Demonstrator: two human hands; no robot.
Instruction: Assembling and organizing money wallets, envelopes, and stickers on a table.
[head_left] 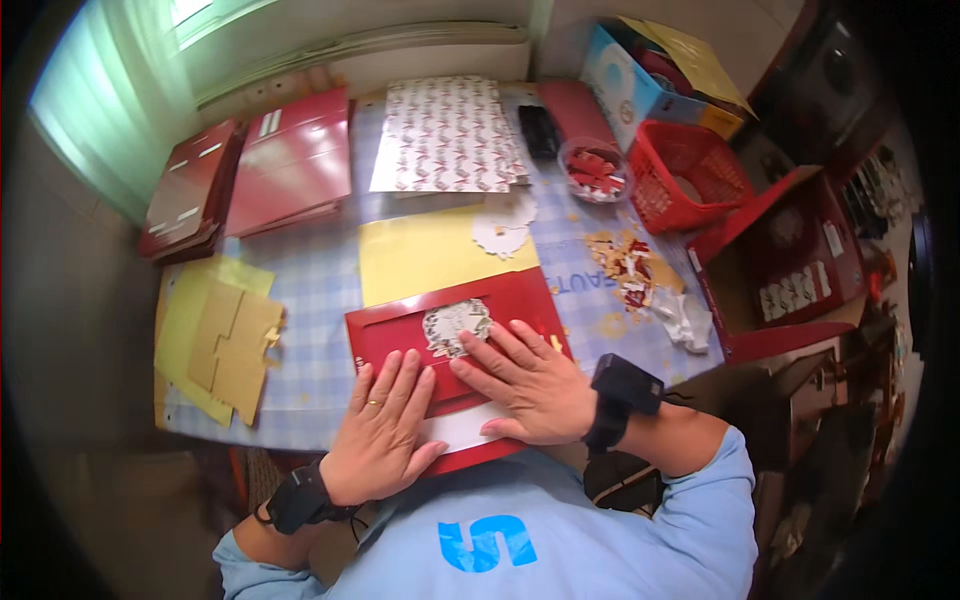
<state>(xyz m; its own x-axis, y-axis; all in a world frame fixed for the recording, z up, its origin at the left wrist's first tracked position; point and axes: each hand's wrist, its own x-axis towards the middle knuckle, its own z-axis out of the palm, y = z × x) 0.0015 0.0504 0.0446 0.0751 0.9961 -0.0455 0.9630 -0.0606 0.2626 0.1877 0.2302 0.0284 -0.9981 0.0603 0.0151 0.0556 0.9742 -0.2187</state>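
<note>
In front of me lies a dark red cardboard sheet [385,335] with a white, wreath-patterned paper cutout [457,326] near its middle. A white strip [462,430] shows along its near part, between my hands. My left hand [380,435] lies flat on the left side of the sheet, fingers stretched out. My right hand [540,390] presses flat on the right side, its fingertips at the cutout's lower edge. Neither hand grips anything. A yellow sheet [410,255] lies beyond the red one, with a scalloped white paper piece [502,228] on it.
Red card stacks [290,165] and patterned sheets [445,135] lie at the back. Brown cardboard pieces [235,345] are at left. To the right are a tub of red scraps [596,172], a red basket [650,190], loose scraps [630,265], crumpled white paper [682,318] and an open red box [720,335].
</note>
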